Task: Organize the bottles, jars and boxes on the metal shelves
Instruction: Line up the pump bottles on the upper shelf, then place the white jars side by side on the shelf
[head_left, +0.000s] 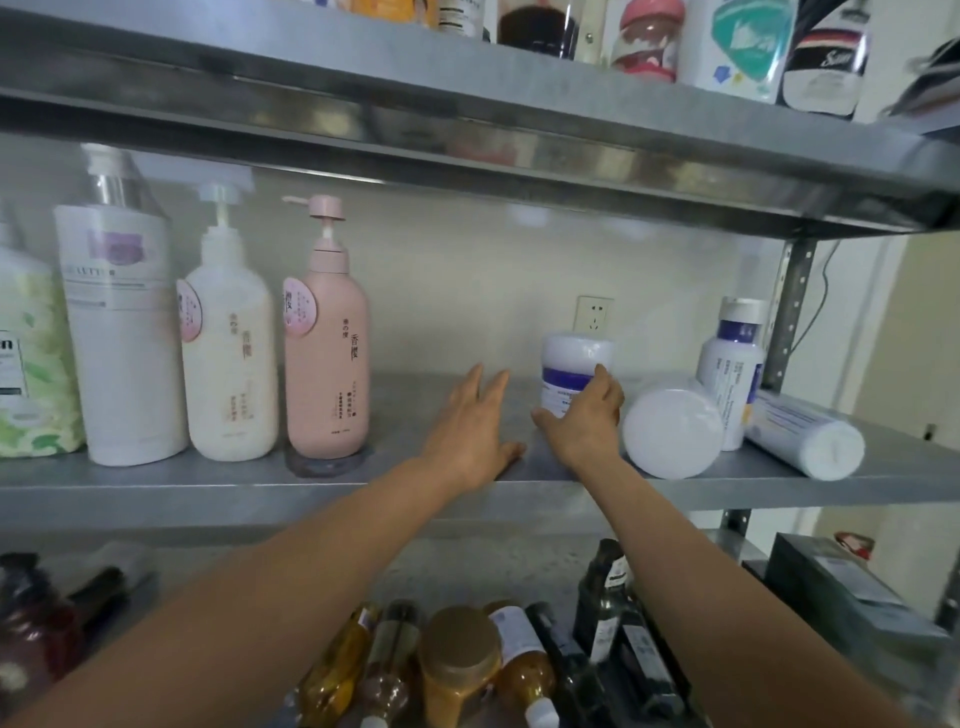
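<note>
Fingers (604, 375) of the right hand (584, 421) curl round a white jar (571, 353) with a blue label. It stands upright near the middle of the middle shelf (208, 486), in front of a wall socket (594, 314). The left hand (472, 431) lies open and flat on the bare metal just beside it, fingers straight, holding nothing. The jar looks like hard, smooth plastic, so it may be a bit slippery but should not break easily. A grip round its fat sides, as now, seems the best place to hold it. Its walls are not see-through, so nobody can tell how full or heavy it is. Just to the right, a second white jar (672, 428) lies on its side and could roll. A white tube (805, 439) lies flat too, next to a blue-label bottle (732, 364) that stands up. Over on the left, a pink pump bottle (327, 358) and a cream pump bottle (231, 369) stand side by side. Their thin pump tops look weak, so the body is the safer place to hold. On the lower shelf (467, 566), clear bottles (524, 670) show golden liquid inside.
</note>
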